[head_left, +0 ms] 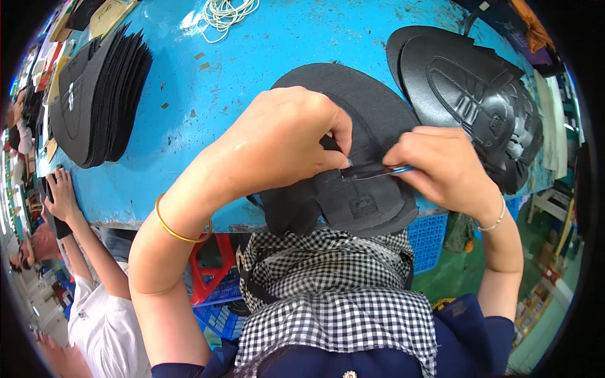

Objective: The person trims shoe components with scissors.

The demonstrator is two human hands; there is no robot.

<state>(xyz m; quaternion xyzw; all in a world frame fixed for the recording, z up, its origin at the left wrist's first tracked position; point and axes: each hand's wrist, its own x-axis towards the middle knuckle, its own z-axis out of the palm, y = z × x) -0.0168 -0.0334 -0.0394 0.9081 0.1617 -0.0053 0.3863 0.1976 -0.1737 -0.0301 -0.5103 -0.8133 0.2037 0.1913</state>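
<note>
A flat black shoe upper (378,107) with stitched lines lies in front of me at the table's near edge, its lower end overhanging toward my lap. Thumb and forefinger of my left hand (302,135) are pinched together on dark material at its middle. My right hand (444,164) is closed around a slim metal tool (382,173) with a blue end; I cannot tell its exact kind. The tool's thin shaft points left across the upper, close to my left thumb. My right fingers partly cover its handle.
Glossy black uppers (450,75) are piled at the right. A thick stack of black pieces (120,94) stands at the left on the blue table (183,145), with coiled white cord (227,16) at the back. At the left, a co-worker's hand (61,195) touches dark material.
</note>
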